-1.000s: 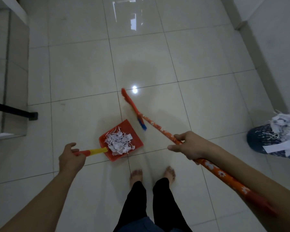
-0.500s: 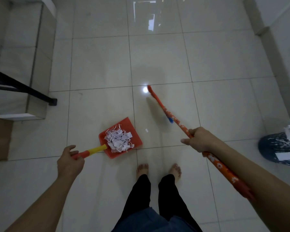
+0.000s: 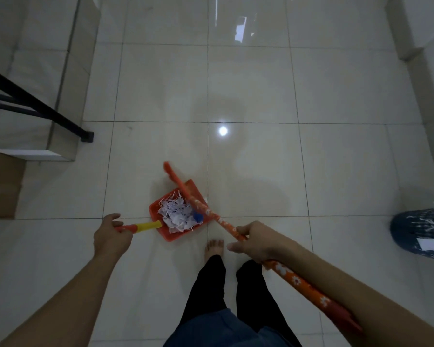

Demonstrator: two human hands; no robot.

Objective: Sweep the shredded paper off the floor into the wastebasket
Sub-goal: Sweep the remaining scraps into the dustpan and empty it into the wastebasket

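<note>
Left hand (image 3: 112, 240) grips the dustpan (image 3: 177, 212), right (image 3: 254, 242) the broom (image 3: 203, 211); carry it level so paper (image 3: 177, 216) reaches the wastebasket (image 3: 420, 232).

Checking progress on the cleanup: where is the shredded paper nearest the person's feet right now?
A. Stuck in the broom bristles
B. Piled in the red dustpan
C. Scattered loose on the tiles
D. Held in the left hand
B: the shredded paper sits heaped in the red dustpan, whose handle the left hand grips, while the broom crosses over it.

Both arms outstretched, left hand (image 3: 110, 240) and right hand (image 3: 254, 242) fingers curled, gripping.
</note>
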